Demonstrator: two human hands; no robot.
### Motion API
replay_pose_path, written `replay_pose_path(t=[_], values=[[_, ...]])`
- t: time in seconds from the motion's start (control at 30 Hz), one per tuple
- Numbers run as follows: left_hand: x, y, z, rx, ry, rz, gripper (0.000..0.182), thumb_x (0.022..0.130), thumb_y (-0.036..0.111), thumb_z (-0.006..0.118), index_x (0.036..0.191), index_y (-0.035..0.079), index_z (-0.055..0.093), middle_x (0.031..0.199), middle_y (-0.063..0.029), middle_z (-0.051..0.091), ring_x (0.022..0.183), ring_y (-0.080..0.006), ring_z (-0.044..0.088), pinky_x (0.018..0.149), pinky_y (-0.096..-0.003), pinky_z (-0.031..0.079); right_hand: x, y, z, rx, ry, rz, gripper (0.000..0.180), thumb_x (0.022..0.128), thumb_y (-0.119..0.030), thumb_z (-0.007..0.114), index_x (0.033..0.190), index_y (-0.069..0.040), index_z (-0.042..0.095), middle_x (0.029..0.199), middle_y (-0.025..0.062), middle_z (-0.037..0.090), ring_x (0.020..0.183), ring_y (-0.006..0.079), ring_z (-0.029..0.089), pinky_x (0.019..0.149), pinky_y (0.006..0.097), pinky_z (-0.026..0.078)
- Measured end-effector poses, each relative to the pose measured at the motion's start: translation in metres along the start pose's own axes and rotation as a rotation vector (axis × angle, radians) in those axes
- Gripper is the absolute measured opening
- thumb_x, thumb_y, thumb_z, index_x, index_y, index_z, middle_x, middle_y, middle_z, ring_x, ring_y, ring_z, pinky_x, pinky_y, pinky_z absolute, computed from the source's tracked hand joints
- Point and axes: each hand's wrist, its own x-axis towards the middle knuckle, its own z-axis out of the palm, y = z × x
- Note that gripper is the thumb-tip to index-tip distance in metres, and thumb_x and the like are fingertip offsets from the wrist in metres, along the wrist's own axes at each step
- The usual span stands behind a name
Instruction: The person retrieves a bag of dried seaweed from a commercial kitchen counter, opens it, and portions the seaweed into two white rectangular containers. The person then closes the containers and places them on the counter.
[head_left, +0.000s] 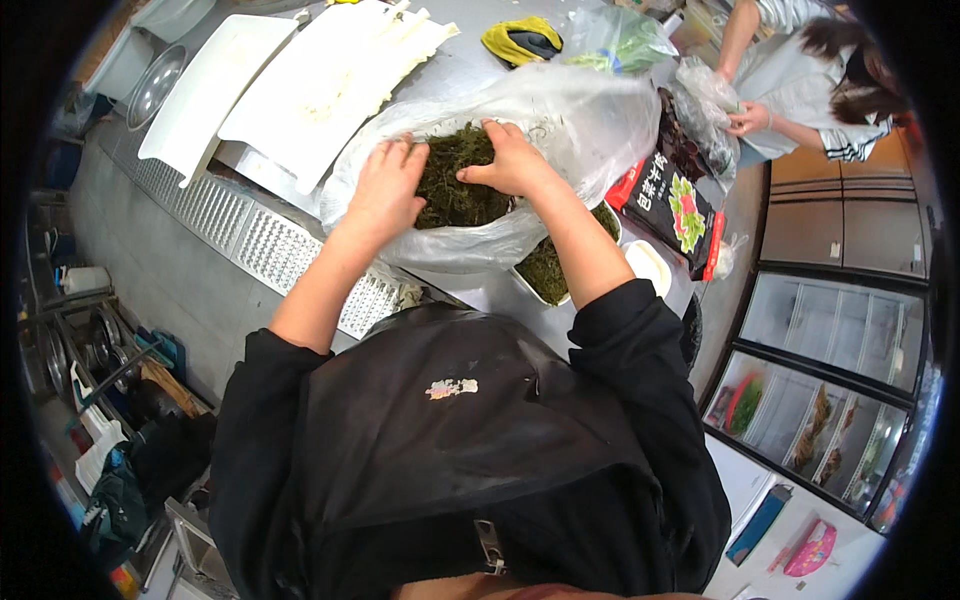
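Note:
A clump of dark green-brown moss-like plant matter (457, 202) lies in the mouth of a large clear plastic bag (600, 112) on a metal worktable. My left hand (390, 180) is at the clump's left side, its thumb and fingers spread against it. On the upper right, my right hand (517, 161) grips the clump, thumb and fingers apart with some of it between them. The bag's film surrounds both hands, and the clump's underside is hidden. Under my right forearm, a white tray holds similar plant matter (546, 274).
White trays (225, 75) stand at upper left, near a perforated metal rack (281, 244). A black printed food bag (671, 206) and a white bowl (649, 266) are at right. Across the table, a person's hands (742, 112) hold a plastic bag. Glass-door fridges (832, 322) line the right.

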Motion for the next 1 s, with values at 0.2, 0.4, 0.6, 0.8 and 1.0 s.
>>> replay_pose_path(t=[0.2, 0.4, 0.6, 0.8, 1.0], values=[[0.013, -0.014, -0.012, -0.159, -0.014, -0.024, 0.082, 0.065, 0.007, 0.075, 0.136, 0.002, 0.037, 0.136, -0.0254, 0.039, 0.128, -0.0378, 0.036, 0.109, -0.0388, 0.03, 0.019, 0.005, 0.007, 0.342, -0.071, 0.145, 0.043, 0.057, -0.027, 0.077, 0.093, -0.007, 0.066, 0.103, 0.0195, 0.057, 0.098, 0.0324, 0.056, 0.089, 0.0355, 0.045], [0.029, -0.02, -0.005, -0.446, -0.259, 0.006, 0.088, 0.061, 0.014, 0.077, 0.137, 0.0, 0.035, 0.131, -0.0215, 0.045, 0.12, -0.0341, 0.044, 0.101, -0.0366, 0.038, -0.003, -0.02, -0.036, 0.582, -0.035, -0.01, 0.024, 0.063, -0.017, 0.075, 0.079, -0.005, 0.061, 0.082, 0.006, 0.061, 0.082, 0.0188, 0.059, 0.075, 0.0313, 0.047], [0.026, -0.028, 0.02, -0.135, -0.242, -0.229, 0.071, 0.068, 0.019, 0.07, 0.13, 0.002, 0.04, 0.123, -0.0185, 0.052, 0.109, -0.0348, 0.053, 0.093, -0.0381, 0.045, -0.008, 0.014, -0.051, 0.096, -0.159, 0.287, 0.024, 0.068, -0.014, 0.069, 0.089, -0.006, 0.063, 0.086, 0.0081, 0.063, 0.081, 0.0217, 0.06, 0.077, 0.0354, 0.048], [0.034, -0.022, 0.017, -0.283, -0.111, -0.214, 0.045, 0.068, 0.006, 0.059, 0.113, 0.0, 0.053, 0.105, -0.02, 0.06, 0.103, -0.0379, 0.055, 0.086, -0.0424, 0.046, -0.017, -0.012, -0.018, -0.224, 0.009, -0.152, 0.06, 0.064, -0.018, 0.073, 0.121, -0.011, 0.056, 0.129, 0.0162, 0.048, 0.116, 0.0354, 0.048, 0.096, 0.0443, 0.041], [0.027, -0.011, -0.005, -0.747, -0.025, -0.029, 0.054, 0.063, -0.004, 0.063, 0.116, -0.001, 0.052, 0.111, -0.0198, 0.059, 0.1, -0.0361, 0.057, 0.087, -0.0357, 0.046, -0.002, -0.041, -0.025, 0.622, -0.225, -0.155, 0.084, 0.06, -0.015, 0.081, 0.133, -0.003, 0.042, 0.131, 0.0141, 0.046, 0.115, 0.0237, 0.051, 0.098, 0.0341, 0.041]])
